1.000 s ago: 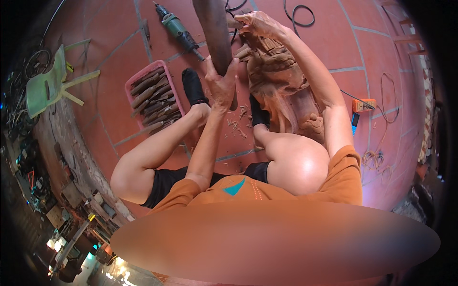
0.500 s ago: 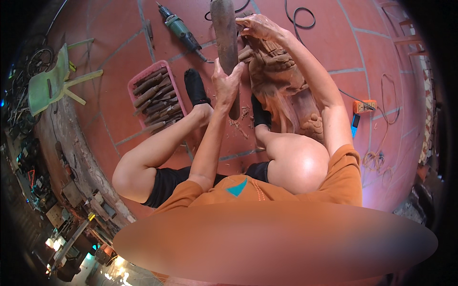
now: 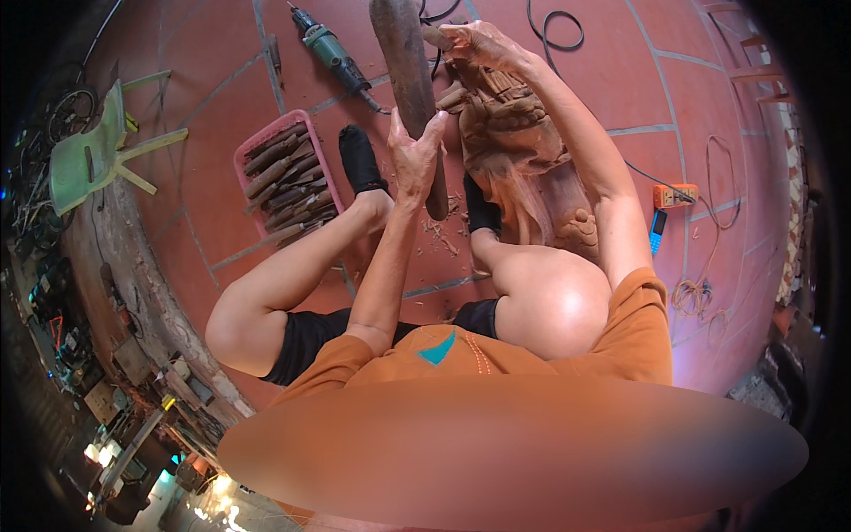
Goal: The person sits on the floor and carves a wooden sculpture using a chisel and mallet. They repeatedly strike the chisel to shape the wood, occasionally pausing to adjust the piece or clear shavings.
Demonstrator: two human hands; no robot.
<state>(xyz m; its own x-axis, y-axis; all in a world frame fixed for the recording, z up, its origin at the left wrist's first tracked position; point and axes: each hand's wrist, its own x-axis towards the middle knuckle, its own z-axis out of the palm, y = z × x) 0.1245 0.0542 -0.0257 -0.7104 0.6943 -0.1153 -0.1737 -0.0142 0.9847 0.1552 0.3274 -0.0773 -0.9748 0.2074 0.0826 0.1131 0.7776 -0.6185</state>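
Note:
My left hand point(image 3: 415, 158) is wrapped around a long dark wooden club-shaped mallet point(image 3: 403, 66), its thick end pointing away from me. Closed near the far end of a carved wooden figure point(image 3: 523, 155), my right hand point(image 3: 486, 46) grips what looks like a chisel point(image 3: 436, 37) by its wooden handle, whose end points toward the mallet. A small gap separates handle and mallet. The chisel's blade is hidden behind the hand and carving. The brown carving, with draped folds and rounded shapes, lies beside my right leg.
A pink basket point(image 3: 241, 164) of wooden-handled tools stands left of my foot. Beyond it lies a green power tool point(image 3: 330, 55) with a cord. Wood shavings point(image 3: 439, 235) litter the red tiles between my feet. An orange power strip point(image 3: 675, 196) and blue phone point(image 3: 658, 232) are at right; a green chair point(image 3: 89, 160) is at left.
The mallet's thick end has swung left, away from my right hand, exposing more of the chisel handle. My right hand stays almost in place.

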